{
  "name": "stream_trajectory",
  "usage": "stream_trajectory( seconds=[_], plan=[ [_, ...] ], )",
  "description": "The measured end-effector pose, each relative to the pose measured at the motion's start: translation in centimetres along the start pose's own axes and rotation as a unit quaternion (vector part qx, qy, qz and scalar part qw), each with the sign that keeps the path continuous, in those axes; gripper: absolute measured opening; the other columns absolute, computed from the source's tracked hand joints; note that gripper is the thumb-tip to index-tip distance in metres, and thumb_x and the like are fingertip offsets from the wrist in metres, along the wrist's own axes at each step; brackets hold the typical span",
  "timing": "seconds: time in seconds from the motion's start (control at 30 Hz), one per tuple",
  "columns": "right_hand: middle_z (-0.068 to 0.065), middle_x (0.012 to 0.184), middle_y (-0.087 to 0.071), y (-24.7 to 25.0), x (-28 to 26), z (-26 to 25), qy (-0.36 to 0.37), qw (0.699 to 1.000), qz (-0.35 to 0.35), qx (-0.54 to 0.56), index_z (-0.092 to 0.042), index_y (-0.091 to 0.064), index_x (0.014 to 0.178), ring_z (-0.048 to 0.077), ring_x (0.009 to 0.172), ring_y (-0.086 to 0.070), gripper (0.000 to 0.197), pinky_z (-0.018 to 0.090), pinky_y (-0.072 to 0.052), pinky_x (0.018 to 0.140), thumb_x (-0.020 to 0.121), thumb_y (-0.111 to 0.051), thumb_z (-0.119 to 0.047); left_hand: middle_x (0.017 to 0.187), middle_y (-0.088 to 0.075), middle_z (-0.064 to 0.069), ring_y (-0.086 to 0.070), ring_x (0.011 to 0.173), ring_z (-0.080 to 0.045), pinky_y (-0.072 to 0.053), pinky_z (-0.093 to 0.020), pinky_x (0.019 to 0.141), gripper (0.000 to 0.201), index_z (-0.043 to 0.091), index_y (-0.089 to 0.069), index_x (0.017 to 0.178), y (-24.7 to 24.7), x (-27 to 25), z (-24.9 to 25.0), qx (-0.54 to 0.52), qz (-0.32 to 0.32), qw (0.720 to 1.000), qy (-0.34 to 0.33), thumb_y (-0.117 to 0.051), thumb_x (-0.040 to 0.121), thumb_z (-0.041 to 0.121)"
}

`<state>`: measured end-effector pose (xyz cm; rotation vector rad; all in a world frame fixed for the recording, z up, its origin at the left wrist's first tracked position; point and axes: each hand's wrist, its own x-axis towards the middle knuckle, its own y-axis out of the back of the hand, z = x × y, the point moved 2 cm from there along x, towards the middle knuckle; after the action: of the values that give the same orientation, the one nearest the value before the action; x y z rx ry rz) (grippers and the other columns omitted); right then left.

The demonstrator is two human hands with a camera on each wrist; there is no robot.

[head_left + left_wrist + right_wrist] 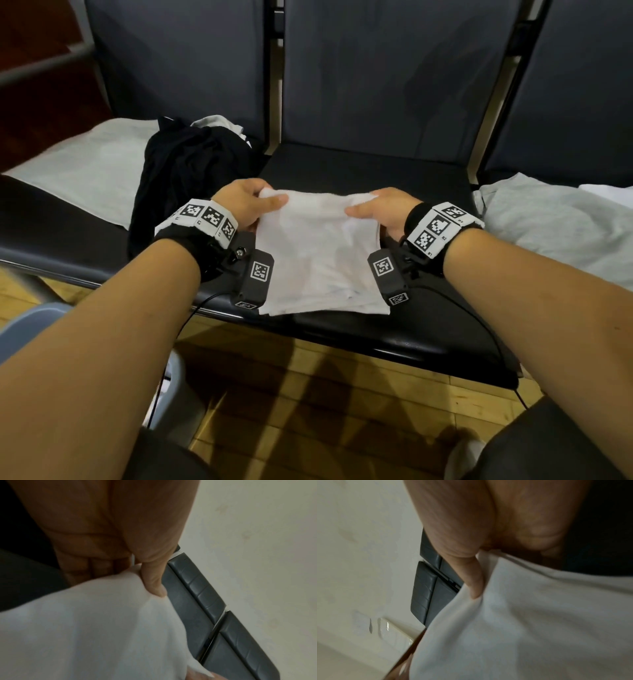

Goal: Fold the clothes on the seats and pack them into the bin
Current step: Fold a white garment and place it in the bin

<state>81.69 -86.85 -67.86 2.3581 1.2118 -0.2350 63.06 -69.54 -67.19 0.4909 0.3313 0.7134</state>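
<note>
A white garment [318,253], folded into a narrow stack, lies on the middle black seat [428,329], its near edge close to the seat's front. My left hand [251,205] pinches its far left corner, thumb on top. My right hand [380,209] pinches the far right corner the same way. The far edge is lifted off the seat between the two hands. In the left wrist view the thumb [152,580] presses into the white cloth [96,628]. In the right wrist view the thumb [473,580] does likewise on the white cloth [530,622].
A black garment [185,178] lies crumpled on the left seat beside a flat light grey one [85,168]. Another grey garment [555,226] covers the right seat. A grey-blue bin's rim [37,322] shows at lower left on the wooden floor [308,394]. Dark seat backs [394,75] rise behind.
</note>
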Motion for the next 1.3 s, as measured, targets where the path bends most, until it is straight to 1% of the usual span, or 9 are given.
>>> stream_trajectory(
  seconds=[0.1, 0.23, 0.3, 0.4, 0.6, 0.8, 0.93, 1.07, 1.3],
  plan=[
    [0.02, 0.104, -0.068, 1.0, -1.8, -1.6, 0.105, 0.986, 0.012, 0.132, -0.003, -0.064, 0.095, 0.035, 0.095, -0.068, 0.018, 0.053, -0.054, 0.091, 0.082, -0.075, -0.008, 0.081, -0.066, -0.002, -0.062, 0.078, -0.024, -0.054, -0.05, 0.081, 0.034, 0.034, -0.062, 0.077, 1.8, -1.8, 1.9, -0.026, 0.036, 0.996, -0.075, -0.067, 0.064, 0.065],
    [0.014, 0.086, -0.055, 2.3, -3.9, -4.1, 0.227, 0.962, 0.053, 0.139, -0.02, -0.053, 0.071, 0.029, 0.084, -0.056, 0.043, 0.046, -0.048, 0.077, 0.057, -0.091, -0.032, 0.093, -0.066, 0.0, -0.063, 0.089, -0.026, -0.05, -0.052, 0.092, 0.022, 0.038, -0.06, 0.085, 3.2, -4.0, 4.6, -0.083, 0.065, 0.981, -0.16, -0.066, 0.074, 0.056],
    [0.011, 0.082, -0.054, 2.4, -4.9, -5.0, 0.249, 0.96, 0.048, 0.116, -0.022, -0.051, 0.068, 0.025, 0.082, -0.056, 0.042, 0.042, -0.046, 0.075, 0.058, -0.091, -0.032, 0.095, -0.063, 0.01, -0.06, 0.09, -0.015, -0.05, -0.046, 0.09, 0.017, 0.039, -0.057, 0.088, 3.7, -5.0, 5.5, -0.087, 0.079, 0.975, -0.19, -0.062, 0.079, 0.052],
    [0.004, 0.077, -0.056, 2.2, -6.4, -6.0, 0.272, 0.955, 0.035, 0.111, -0.025, -0.053, 0.066, 0.023, 0.082, -0.056, 0.031, 0.039, -0.046, 0.075, 0.066, -0.084, -0.028, 0.107, -0.062, -0.004, -0.059, 0.093, -0.019, -0.049, -0.053, 0.09, 0.017, 0.038, -0.056, 0.089, 4.6, -6.1, 5.9, -0.069, 0.088, 0.973, -0.203, -0.061, 0.081, 0.052],
    [0.007, 0.084, -0.057, -0.1, -7.2, -7.3, 0.252, 0.943, 0.005, 0.219, -0.015, -0.051, 0.08, 0.025, 0.086, -0.057, 0.021, 0.044, -0.047, 0.083, 0.087, -0.07, -0.009, 0.105, -0.07, -0.013, -0.064, 0.103, -0.035, -0.049, -0.058, 0.093, 0.055, 0.029, -0.07, 0.096, 7.2, -7.2, 3.8, -0.118, 0.107, 0.981, -0.106, -0.067, 0.063, 0.073],
    [0.007, 0.098, -0.064, -5.1, -7.7, -9.5, 0.233, 0.946, -0.06, 0.217, -0.013, -0.056, 0.098, 0.024, 0.095, -0.064, 0.011, 0.046, -0.053, 0.091, 0.093, -0.065, -0.018, 0.115, -0.063, -0.012, -0.06, 0.105, -0.03, -0.051, -0.056, 0.089, 0.02, 0.021, -0.06, 0.111, 10.1, -11.2, 2.3, -0.25, 0.099, 0.96, -0.078, -0.049, 0.099, 0.033],
    [0.013, 0.117, -0.068, -10.3, -7.5, -11.8, 0.236, 0.944, -0.107, 0.204, -0.007, -0.06, 0.116, 0.026, 0.107, -0.067, 0.027, 0.042, -0.056, 0.091, 0.092, -0.066, -0.018, 0.11, -0.062, -0.01, -0.061, 0.098, -0.027, -0.053, -0.053, 0.082, 0.016, 0.028, -0.057, 0.107, 14.1, -14.0, -0.3, -0.235, 0.121, 0.963, -0.057, -0.048, 0.098, 0.037],
    [0.017, 0.115, -0.069, -17.2, -7.3, -13.0, 0.221, 0.948, -0.146, 0.179, -0.006, -0.064, 0.113, 0.031, 0.107, -0.067, 0.026, 0.049, -0.053, 0.095, 0.089, -0.069, -0.016, 0.091, -0.063, -0.001, -0.061, 0.081, -0.019, -0.055, -0.04, 0.069, 0.015, 0.028, -0.057, 0.098, 17.6, -17.4, -5.2, -0.26, 0.184, 0.948, -0.008, -0.044, 0.101, 0.034],
    [0.008, 0.107, -0.072, -29.9, -7.7, -12.0, 0.233, 0.944, -0.229, 0.036, -0.01, -0.066, 0.112, 0.022, 0.101, -0.068, 0.029, 0.042, -0.054, 0.094, 0.089, -0.069, -0.027, 0.102, -0.067, -0.01, -0.066, 0.089, -0.025, -0.06, -0.04, 0.068, 0.037, 0.014, -0.061, 0.114, 21.1, -24.0, -16.2, -0.311, 0.267, 0.898, 0.162, -0.053, 0.093, 0.044]
  ],
)
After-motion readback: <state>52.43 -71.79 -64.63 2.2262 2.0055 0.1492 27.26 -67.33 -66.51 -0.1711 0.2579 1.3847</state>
